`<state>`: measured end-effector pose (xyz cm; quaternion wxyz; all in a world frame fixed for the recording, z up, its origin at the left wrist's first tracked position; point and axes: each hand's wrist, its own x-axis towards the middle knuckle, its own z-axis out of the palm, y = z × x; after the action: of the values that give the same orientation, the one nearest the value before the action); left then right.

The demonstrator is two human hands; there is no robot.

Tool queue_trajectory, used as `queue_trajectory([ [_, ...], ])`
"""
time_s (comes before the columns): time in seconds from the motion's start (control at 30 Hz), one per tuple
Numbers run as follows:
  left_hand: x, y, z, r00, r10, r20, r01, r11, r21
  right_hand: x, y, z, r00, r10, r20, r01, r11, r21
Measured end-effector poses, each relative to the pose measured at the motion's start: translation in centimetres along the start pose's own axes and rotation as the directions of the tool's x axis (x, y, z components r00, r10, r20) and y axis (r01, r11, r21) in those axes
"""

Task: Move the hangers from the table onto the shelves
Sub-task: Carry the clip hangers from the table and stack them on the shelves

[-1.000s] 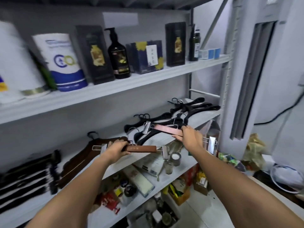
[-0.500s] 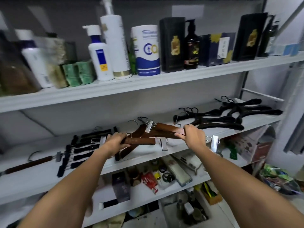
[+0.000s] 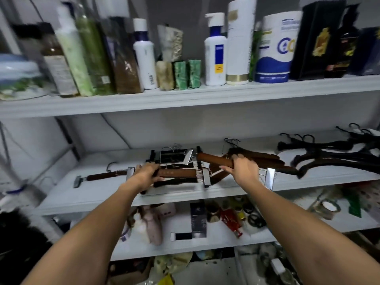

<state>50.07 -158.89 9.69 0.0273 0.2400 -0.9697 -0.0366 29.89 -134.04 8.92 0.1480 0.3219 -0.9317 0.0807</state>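
Just above the white middle shelf (image 3: pixel 98 194), a brown wooden hanger with metal clips (image 3: pixel 178 173) lies gripped in the curled left hand (image 3: pixel 147 174). The right hand (image 3: pixel 243 168) grips a second such hanger (image 3: pixel 213 159), slightly higher. Labels on the upper-shelf bottles (image 3: pixel 214 50) blur unreadably.

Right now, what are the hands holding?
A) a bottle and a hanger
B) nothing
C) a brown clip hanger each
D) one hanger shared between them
C: the left hand grips one brown clip hanger, and the right hand grips a second clip hanger.
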Motion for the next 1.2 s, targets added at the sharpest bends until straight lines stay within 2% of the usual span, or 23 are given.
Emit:
queue_trajectory([
  [0.33, -3.5, -10.5, 0.8, 0.991, -0.132, 0.016, 0.133, 0.99, -0.054, 1.1, -10.1, 2.5, 0.994, -0.09, 0.065, 0.089, 0.996, 0.027],
  [0.63, -4.8, -16.8, 1.3, 0.971, -0.232, 0.055, 0.234, 0.972, -0.037, 4.5, -17.4, 4.2, 0.981, -0.187, 0.047, 0.182, 0.979, 0.087],
  [0.87, -2.3, -21.8, 1.8, 0.974, -0.222, -0.045, 0.217, 0.971, -0.097, 9.2, -22.4, 6.1, 0.974, -0.212, 0.08, 0.207, 0.976, 0.07],
  [1.2, 2.7, -28.5, 4.2, 0.948, -0.31, 0.075, 0.313, 0.949, -0.032, 15.5, -28.5, 9.7, 0.966, -0.237, 0.105, 0.226, 0.969, 0.102],
])
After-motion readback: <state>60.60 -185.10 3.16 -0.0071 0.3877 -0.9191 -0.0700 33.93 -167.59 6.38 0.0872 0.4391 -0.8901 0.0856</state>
